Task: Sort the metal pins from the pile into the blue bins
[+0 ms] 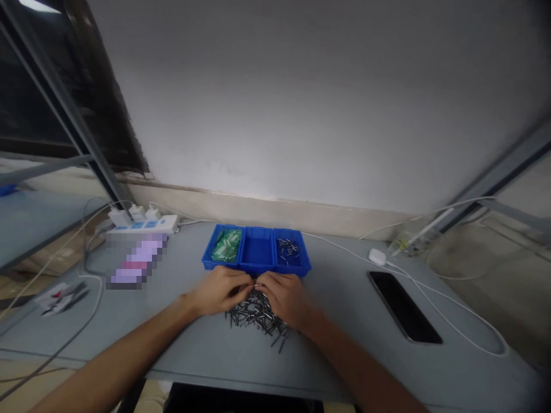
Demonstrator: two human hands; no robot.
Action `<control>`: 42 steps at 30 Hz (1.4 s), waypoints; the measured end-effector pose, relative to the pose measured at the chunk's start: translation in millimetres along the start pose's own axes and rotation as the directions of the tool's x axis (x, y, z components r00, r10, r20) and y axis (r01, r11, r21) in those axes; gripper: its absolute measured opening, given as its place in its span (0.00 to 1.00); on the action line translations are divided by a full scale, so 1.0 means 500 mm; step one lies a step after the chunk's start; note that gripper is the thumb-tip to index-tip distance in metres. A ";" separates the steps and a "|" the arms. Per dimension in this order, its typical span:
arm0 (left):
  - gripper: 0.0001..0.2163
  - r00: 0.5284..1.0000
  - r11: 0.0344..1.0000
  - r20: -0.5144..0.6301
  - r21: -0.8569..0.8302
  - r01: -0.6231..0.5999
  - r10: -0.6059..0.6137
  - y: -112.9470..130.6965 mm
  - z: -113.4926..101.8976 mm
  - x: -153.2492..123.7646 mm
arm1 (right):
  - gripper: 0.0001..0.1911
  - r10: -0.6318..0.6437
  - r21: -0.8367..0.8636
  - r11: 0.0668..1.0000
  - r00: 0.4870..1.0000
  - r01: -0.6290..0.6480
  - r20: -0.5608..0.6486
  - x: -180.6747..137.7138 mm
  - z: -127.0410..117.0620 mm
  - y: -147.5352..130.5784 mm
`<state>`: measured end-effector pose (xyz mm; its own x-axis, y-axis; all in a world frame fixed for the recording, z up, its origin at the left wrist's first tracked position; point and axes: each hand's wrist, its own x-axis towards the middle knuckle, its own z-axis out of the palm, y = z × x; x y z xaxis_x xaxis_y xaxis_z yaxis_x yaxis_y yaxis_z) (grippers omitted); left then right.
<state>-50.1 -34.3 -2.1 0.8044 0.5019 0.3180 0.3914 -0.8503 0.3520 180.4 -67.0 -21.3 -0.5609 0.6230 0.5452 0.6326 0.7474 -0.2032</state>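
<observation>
Where hands meet, pins beneath.

2 bare forearms enter from the bottom edge, with no sleeves, cuffs or gloves anywhere on them. The left hand and the right hand are bare too, and no ring, watch, strap or wristband shows on either wrist. The fingers are uncovered; nails and finer marks are too small and blurred to tell.
</observation>
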 end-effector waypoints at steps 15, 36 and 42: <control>0.10 0.999 1.000 -0.036 -0.009 -0.018 0.017 -0.002 0.006 -0.001 | 0.10 0.015 -0.002 1.000 0.997 -0.015 0.076 -0.001 0.000 0.001; 0.10 0.999 0.999 -0.052 -0.054 -0.008 0.005 -0.003 0.008 -0.004 | 0.14 -0.008 -0.054 0.999 1.000 0.009 0.010 0.001 0.002 0.007; 0.10 0.995 0.997 -0.097 -0.081 0.007 -0.014 -0.002 0.002 -0.005 | 0.14 0.001 0.043 0.999 0.995 0.004 -0.098 0.004 -0.008 0.011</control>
<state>-52.1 -35.0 -4.0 0.7515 0.5271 0.3967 0.3594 -0.8314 0.4238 184.8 -62.5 -18.0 -0.5055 0.5980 0.6221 0.6069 0.7588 -0.2363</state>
